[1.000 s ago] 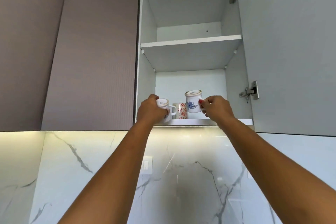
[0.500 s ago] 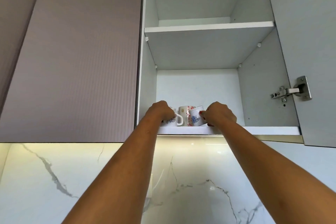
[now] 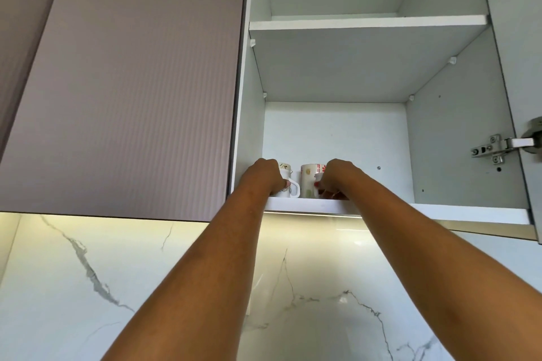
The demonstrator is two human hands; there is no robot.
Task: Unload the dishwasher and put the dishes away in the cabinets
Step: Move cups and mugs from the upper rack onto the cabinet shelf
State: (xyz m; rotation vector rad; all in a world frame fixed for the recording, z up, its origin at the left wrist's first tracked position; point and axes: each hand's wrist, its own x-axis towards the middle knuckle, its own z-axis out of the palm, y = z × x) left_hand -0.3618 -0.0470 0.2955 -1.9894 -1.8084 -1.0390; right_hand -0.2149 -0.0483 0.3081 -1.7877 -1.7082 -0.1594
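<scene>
Setting two mugs on the cabinet's bottom shelf (image 3: 440,212), near its front edge. Left hand (image 3: 264,177) curling round a white mug (image 3: 289,186) at nine o'clock of the flowered mug (image 3: 309,176); right hand (image 3: 337,177) gripping a second mug (image 3: 318,180), mostly hidden, at three o'clock. Worth seating both bases flat and nudging deeper before releasing.

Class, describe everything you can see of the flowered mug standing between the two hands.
The flowered mug is a pale, glossy, ceramic-looking cylinder with red flower and green marks. It stands on the cabinet's lower shelf. The right hand and its white mug hide its right side; no handle shows.
</scene>
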